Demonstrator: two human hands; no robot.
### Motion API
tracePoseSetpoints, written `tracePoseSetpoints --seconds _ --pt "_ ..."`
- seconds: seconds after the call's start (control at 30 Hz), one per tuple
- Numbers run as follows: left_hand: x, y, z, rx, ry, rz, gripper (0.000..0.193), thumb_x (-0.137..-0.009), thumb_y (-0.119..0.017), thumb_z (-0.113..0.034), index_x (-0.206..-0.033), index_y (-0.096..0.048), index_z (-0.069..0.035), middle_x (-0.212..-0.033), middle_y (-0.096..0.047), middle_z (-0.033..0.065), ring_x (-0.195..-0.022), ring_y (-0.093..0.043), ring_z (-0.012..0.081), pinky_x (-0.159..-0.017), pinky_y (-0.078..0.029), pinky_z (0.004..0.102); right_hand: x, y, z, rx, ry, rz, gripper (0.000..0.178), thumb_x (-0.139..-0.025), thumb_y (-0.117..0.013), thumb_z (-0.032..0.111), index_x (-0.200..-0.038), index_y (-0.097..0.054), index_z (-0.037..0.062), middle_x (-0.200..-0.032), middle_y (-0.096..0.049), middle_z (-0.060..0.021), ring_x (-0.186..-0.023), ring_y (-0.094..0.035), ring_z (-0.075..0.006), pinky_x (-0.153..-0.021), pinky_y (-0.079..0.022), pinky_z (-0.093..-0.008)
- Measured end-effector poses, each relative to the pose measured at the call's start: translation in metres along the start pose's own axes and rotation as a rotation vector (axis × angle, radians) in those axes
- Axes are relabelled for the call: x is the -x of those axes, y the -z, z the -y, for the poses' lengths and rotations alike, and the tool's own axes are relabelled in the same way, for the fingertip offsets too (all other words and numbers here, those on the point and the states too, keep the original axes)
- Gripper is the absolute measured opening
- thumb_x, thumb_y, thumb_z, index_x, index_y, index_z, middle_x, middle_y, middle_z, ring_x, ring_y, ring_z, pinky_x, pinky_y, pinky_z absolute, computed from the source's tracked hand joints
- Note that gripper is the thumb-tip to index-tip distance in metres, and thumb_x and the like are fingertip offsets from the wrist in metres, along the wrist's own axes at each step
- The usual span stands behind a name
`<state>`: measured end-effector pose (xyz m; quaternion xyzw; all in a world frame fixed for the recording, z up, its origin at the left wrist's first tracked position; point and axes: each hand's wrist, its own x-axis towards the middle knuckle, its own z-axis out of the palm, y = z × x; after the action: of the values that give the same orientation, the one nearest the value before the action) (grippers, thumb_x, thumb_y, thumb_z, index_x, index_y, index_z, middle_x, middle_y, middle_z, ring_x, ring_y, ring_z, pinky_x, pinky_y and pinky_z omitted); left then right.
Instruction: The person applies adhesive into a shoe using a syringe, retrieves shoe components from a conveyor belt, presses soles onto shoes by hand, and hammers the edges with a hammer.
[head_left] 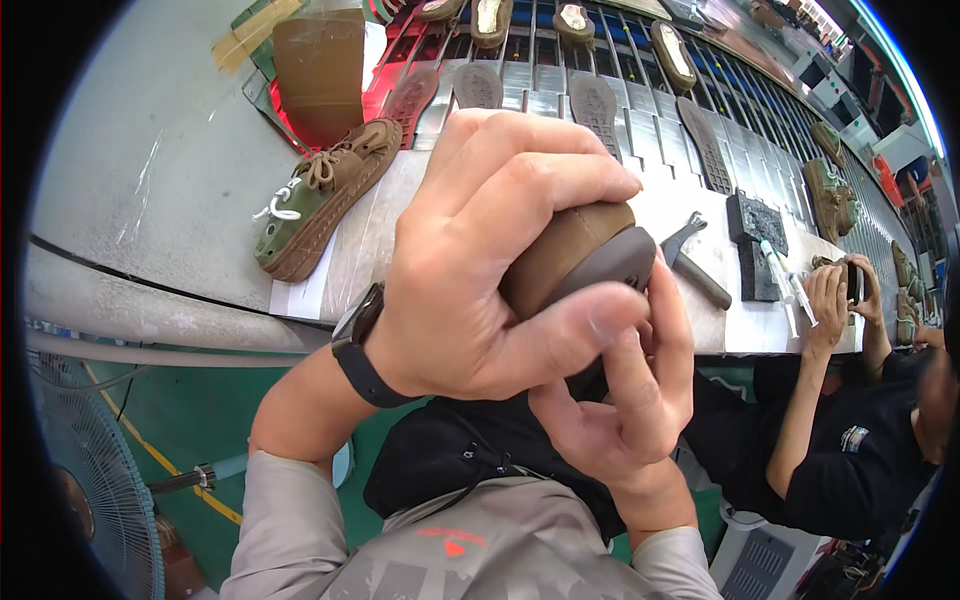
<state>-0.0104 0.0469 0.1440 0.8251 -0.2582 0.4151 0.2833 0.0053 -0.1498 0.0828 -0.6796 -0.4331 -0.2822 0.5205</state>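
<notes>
A brown shoe with a dark grey-brown sole is held up close in front of me, and most of it is hidden by my hands. My left hand, with a dark watch on its wrist, wraps over the shoe from the left, thumb pressed along the sole edge. From below on the right, my right hand has its fingers bent up against the sole, near my left thumb. A brown and green lace-up shoe lies on the bench to the left. To the right lies a hammer-like tool.
Loose soles and several shoes lie on the metal conveyor beyond. Black blocks and white syringe-like tubes rest at right, beside a co-worker's hands. A fan stands at lower left.
</notes>
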Motion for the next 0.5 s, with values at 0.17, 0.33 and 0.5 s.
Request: tracePoseSetpoints --seconds 0.17,0.33,0.5 --pt "0.002 0.016 -0.015 0.021 0.028 0.044 0.044 -0.098 -0.065 -0.030 -0.122 -0.066 0.007 -0.118 -0.068 0.0246 -0.108 -0.064 0.0307 -0.095 -0.053 0.0403 0.001 -0.001 0.004 0.088 0.051 0.043 0.065 -0.068 -0.088 0.002 -0.131 -0.075 0.0110 -0.143 -0.056 -0.0364 -0.119 -0.069 -0.0448 -0.093 -0.063 -0.0449" --pt "0.024 0.043 -0.029 0.092 0.257 0.127 0.051 -0.095 -0.061 -0.038 -0.120 -0.067 0.006 -0.118 -0.068 0.0231 -0.111 -0.062 0.0312 -0.101 -0.050 0.0444 0.010 -0.018 0.010 -0.007 0.129 -0.010 0.061 -0.070 -0.089 0.005 -0.128 -0.075 0.0111 -0.136 -0.063 -0.0312 -0.113 -0.071 -0.0407 -0.090 -0.064 -0.0442" --pt "0.046 0.049 -0.037 0.022 0.288 0.098 0.052 -0.101 -0.058 -0.043 -0.121 -0.067 0.005 -0.118 -0.069 0.0216 -0.111 -0.061 0.0314 -0.103 -0.049 0.0457 0.013 -0.020 0.014 0.030 0.204 0.082 0.055 -0.074 -0.087 0.009 -0.128 -0.074 0.0101 -0.132 -0.067 -0.0288 -0.110 -0.071 -0.0388 -0.089 -0.063 -0.0432"
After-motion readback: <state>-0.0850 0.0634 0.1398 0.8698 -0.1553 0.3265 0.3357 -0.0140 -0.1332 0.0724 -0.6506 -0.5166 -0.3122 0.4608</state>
